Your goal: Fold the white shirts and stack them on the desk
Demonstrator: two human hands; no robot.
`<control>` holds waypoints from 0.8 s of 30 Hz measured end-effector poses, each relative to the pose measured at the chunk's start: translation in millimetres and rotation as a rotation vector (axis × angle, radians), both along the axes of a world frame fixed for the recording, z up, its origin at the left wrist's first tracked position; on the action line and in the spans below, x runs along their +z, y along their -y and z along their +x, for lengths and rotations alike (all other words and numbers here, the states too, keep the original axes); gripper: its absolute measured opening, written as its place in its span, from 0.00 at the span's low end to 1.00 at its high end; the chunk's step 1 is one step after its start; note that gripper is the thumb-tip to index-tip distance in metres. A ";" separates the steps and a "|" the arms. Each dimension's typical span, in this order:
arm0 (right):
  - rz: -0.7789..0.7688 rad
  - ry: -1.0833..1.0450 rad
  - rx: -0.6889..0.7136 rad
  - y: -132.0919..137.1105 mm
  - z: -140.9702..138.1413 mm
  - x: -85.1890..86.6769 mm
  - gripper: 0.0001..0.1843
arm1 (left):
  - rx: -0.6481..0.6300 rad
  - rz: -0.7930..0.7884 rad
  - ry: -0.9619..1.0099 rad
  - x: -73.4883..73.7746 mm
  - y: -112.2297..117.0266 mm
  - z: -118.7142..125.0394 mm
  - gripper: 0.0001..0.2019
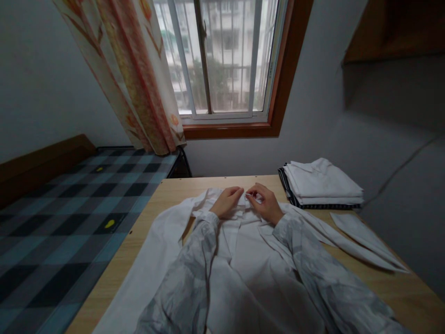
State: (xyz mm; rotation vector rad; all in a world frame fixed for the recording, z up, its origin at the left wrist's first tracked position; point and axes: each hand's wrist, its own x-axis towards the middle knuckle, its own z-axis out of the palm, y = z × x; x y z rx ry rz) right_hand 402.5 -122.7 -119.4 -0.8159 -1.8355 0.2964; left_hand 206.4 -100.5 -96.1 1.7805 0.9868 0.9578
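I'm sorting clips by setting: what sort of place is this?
Probably a bedroom at home: there's what looks like a bed with a checked cover, a flowered curtain by the window, and folded clothes on a wooden table.

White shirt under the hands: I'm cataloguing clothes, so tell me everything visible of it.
The white shirt looks like plain, soft cloth. It lies wrinkled on the wooden table, long sleeves spread to both sides, its near part reaching the picture's bottom edge. At its far end the right hand pinches an edge; the left hand touches it, grip unclear.
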 end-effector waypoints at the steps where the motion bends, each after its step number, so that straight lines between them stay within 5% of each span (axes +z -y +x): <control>1: 0.002 -0.001 0.008 -1.0 0.5 -0.9 0.04 | 0.011 0.010 -0.001 -0.7 -0.4 0.7 0.24; 18: -0.074 -0.138 -0.143 3.6 -11.0 -14.0 0.05 | 0.149 0.130 0.087 -27.2 1.1 14.3 0.18; 24: -0.044 0.031 -0.216 4.9 -16.9 -18.1 0.03 | 0.099 0.095 0.137 -42.9 -5.5 8.2 0.19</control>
